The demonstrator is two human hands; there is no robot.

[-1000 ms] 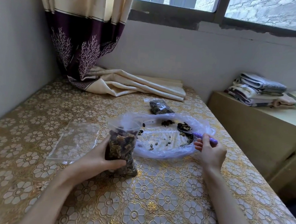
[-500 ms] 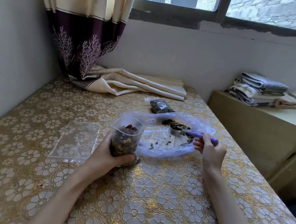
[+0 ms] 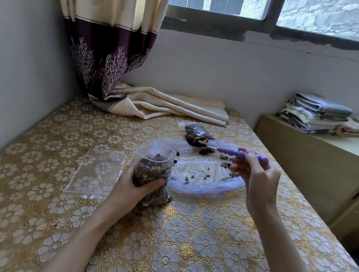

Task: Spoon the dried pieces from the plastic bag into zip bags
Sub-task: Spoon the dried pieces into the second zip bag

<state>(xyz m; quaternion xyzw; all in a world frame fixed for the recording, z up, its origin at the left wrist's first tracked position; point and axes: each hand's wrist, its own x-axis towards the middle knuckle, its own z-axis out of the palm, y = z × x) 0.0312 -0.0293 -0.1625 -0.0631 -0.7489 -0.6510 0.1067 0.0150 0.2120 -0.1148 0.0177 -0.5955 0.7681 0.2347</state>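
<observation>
Head view: left grip (image 3: 135, 185) wrapped round open zip bag (image 3: 152, 172) standing on counter (image 3: 186, 235); right grip (image 3: 255, 176) pinching purple-handled spoon (image 3: 236, 152), heaped, above plastic bag (image 3: 204, 182). No legible writing.

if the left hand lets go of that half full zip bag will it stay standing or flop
The clear zip bag of dried pieces would probably slump: its thin film creases under the left hand. The filled bottom resting on the gold flowered tablecloth may steady it, but the open mouth could spill.

The left hand (image 3: 129, 188) grips an upright zip bag (image 3: 152, 172) on the bench (image 3: 186, 235), while the right hand (image 3: 257, 178) holds a loaded purple spoon (image 3: 227, 151) above the plastic bag (image 3: 204, 182).
</observation>
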